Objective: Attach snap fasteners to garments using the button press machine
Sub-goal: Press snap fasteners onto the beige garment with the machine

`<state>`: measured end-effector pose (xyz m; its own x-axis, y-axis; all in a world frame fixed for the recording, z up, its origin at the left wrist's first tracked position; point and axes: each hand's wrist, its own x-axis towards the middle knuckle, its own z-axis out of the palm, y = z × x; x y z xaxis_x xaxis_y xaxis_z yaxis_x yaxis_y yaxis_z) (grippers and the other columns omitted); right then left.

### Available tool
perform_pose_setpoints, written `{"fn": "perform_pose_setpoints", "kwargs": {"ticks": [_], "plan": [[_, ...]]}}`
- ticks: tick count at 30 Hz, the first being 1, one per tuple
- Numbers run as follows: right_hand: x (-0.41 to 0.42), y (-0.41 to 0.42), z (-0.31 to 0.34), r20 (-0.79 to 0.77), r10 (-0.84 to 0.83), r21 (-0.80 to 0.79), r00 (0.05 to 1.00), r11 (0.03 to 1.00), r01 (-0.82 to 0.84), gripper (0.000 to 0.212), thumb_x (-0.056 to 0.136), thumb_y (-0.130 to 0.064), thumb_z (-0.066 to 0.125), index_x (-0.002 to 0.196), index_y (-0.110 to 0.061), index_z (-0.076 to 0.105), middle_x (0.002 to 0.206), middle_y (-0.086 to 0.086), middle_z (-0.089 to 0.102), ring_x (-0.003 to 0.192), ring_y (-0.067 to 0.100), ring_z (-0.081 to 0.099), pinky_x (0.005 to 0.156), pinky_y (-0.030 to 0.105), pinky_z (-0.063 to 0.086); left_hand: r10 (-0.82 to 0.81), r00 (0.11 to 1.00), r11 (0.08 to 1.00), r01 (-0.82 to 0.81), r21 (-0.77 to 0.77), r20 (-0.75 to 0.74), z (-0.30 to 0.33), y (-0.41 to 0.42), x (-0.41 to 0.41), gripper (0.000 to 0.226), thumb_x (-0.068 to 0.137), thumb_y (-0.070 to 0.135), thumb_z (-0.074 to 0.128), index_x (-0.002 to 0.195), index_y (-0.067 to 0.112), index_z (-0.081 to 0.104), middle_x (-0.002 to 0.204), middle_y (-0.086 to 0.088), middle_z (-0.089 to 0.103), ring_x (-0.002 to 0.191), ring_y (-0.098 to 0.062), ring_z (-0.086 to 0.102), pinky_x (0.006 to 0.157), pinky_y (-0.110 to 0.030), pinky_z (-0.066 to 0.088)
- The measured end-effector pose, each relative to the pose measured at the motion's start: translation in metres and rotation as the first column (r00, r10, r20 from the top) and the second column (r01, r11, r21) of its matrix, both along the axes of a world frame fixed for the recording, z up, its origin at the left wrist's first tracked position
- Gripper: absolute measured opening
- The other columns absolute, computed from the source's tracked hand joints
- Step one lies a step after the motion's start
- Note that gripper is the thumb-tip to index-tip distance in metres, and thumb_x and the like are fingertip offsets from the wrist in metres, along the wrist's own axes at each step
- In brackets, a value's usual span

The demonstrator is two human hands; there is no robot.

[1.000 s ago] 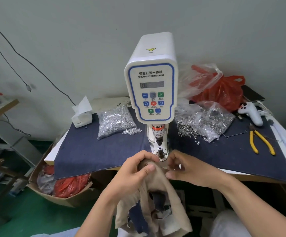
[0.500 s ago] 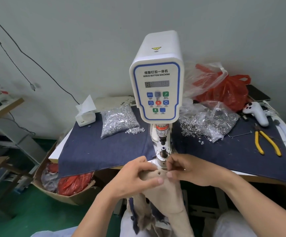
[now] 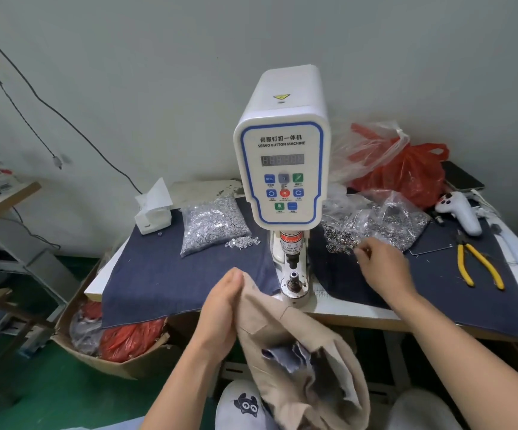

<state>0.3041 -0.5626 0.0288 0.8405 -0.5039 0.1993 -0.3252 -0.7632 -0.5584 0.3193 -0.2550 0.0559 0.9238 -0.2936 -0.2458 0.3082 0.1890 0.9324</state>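
Observation:
A white servo button machine [image 3: 284,169] stands on the table, its lower die [image 3: 294,282] bare. My left hand [image 3: 222,308] grips the top edge of a beige garment [image 3: 294,346], which hangs down in front of the table, just left of the die. My right hand [image 3: 380,268] is out to the right of the machine with its fingertips at the loose ring-shaped snap parts [image 3: 341,238] spilled from a clear bag [image 3: 388,218]. Whether it pinches one I cannot tell. A second clear bag of silver snap parts [image 3: 212,223] lies left of the machine.
Dark blue cloth [image 3: 164,274] covers the table. Yellow-handled pliers [image 3: 478,262], a white controller [image 3: 460,212] and a red plastic bag [image 3: 412,172] sit at the right. A tissue box [image 3: 153,211] is at the left. A cardboard box [image 3: 102,346] with red bags stands on the floor.
My right hand let go of the garment and moved right to the loose snap parts. My left hand drew the garment back from the die, toward the left.

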Motion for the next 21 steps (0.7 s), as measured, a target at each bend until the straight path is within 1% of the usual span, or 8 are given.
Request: {"fn": "perform_pose_setpoints", "kwargs": {"ticks": [1, 3, 5, 8, 11, 13, 16, 21], "plan": [[0.003, -0.006, -0.005, -0.041, -0.011, -0.063, 0.999, 0.998, 0.009, 0.015, 0.1, -0.028, 0.063, 0.1, -0.015, 0.071, 0.096, 0.008, 0.073, 0.091, 0.035, 0.066, 0.074, 0.039, 0.048, 0.061, 0.998, 0.994, -0.058, 0.095, -0.026, 0.006, 0.0, 0.01, 0.049, 0.1, 0.057, 0.059, 0.065, 0.024, 0.057, 0.07, -0.002, 0.055, 0.066, -0.012, 0.054, 0.067, -0.032, 0.043], [0.008, -0.007, -0.014, -0.1, -0.035, -0.169, 0.994, 0.985, 0.018, 0.022, 0.096, -0.037, 0.068, 0.104, -0.017, 0.072, 0.106, 0.009, 0.07, 0.099, 0.036, 0.066, 0.078, 0.043, 0.055, 0.092, 0.992, 0.9, -0.122, 0.419, 0.091, 0.015, -0.004, 0.036, 0.065, 0.102, 0.065, 0.049, 0.054, 0.023, 0.062, 0.061, 0.006, 0.064, 0.065, -0.012, 0.06, 0.068, -0.033, 0.044], [0.012, -0.003, -0.021, -0.107, -0.068, -0.238, 0.992, 0.97, 0.041, 0.031, 0.093, -0.042, 0.072, 0.108, -0.015, 0.07, 0.108, 0.008, 0.067, 0.104, 0.034, 0.064, 0.08, 0.044, 0.056, 0.034, 0.965, 0.755, -0.194, 0.626, 0.258, 0.019, -0.008, 0.061, 0.051, 0.096, 0.053, 0.056, 0.057, 0.02, 0.062, 0.06, 0.006, 0.062, 0.066, -0.017, 0.056, 0.066, -0.032, 0.041], [0.014, 0.0, -0.031, -0.039, -0.069, -0.25, 0.997, 0.967, 0.057, 0.027, 0.094, -0.038, 0.071, 0.108, -0.015, 0.068, 0.105, 0.007, 0.068, 0.103, 0.031, 0.063, 0.079, 0.043, 0.054, -0.018, 0.941, 0.577, -0.267, 0.772, 0.338, 0.013, -0.015, 0.101, 0.022, 0.086, 0.031, 0.061, 0.069, 0.02, 0.053, 0.067, 0.008, 0.06, 0.071, -0.018, 0.055, 0.063, -0.032, 0.04], [0.013, 0.0, -0.035, -0.003, -0.081, -0.224, 0.997, 0.971, 0.079, 0.014, 0.098, -0.024, 0.066, 0.108, -0.016, 0.07, 0.109, 0.005, 0.07, 0.104, 0.031, 0.064, 0.082, 0.043, 0.054, -0.038, 0.948, 0.44, -0.269, 0.857, 0.317, -0.001, -0.019, 0.128, 0.006, 0.095, 0.028, 0.063, 0.091, 0.024, 0.064, 0.097, 0.001, 0.072, 0.099, -0.027, 0.066, 0.079, -0.035, 0.047], [0.012, 0.001, -0.035, -0.001, -0.081, -0.221, 0.997, 0.972, 0.079, 0.011, 0.099, -0.023, 0.064, 0.106, -0.016, 0.069, 0.108, 0.004, 0.069, 0.102, 0.029, 0.065, 0.083, 0.042, 0.054, -0.034, 0.951, 0.392, -0.271, 0.879, 0.308, -0.015, -0.019, 0.138, 0.009, 0.099, 0.031, 0.062, 0.105, 0.026, 0.067, 0.113, -0.006, 0.071, 0.11, -0.035, 0.065, 0.085, -0.038, 0.047], [0.013, 0.003, -0.032, 0.017, -0.083, -0.192, 0.996, 0.978, 0.085, 0.009, 0.101, -0.028, 0.06, 0.099, -0.02, 0.064, 0.1, 0.0, 0.067, 0.099, 0.025, 0.064, 0.082, 0.04, 0.053, -0.051, 0.934, 0.342, -0.317, 0.884, 0.355, -0.033, -0.022, 0.142, 0.015, 0.099, 0.038, 0.066, 0.108, 0.029, 0.074, 0.116, -0.006, 0.073, 0.109, -0.037, 0.067, 0.088, -0.041, 0.051], [0.014, 0.002, -0.03, 0.049, -0.123, -0.135, 0.991, 0.982, 0.128, 0.011, 0.1, -0.033, 0.061, 0.095, -0.023, 0.061, 0.099, -0.003, 0.067, 0.1, 0.023, 0.063, 0.084, 0.04, 0.051, 0.011, 0.911, 0.333, -0.393, 0.857, 0.413, -0.046, -0.032, 0.143, 0.015, 0.101, 0.041, 0.067, 0.105, 0.032, 0.078, 0.115, -0.005, 0.071, 0.104, -0.036, 0.068, 0.086, -0.045, 0.054]]}}
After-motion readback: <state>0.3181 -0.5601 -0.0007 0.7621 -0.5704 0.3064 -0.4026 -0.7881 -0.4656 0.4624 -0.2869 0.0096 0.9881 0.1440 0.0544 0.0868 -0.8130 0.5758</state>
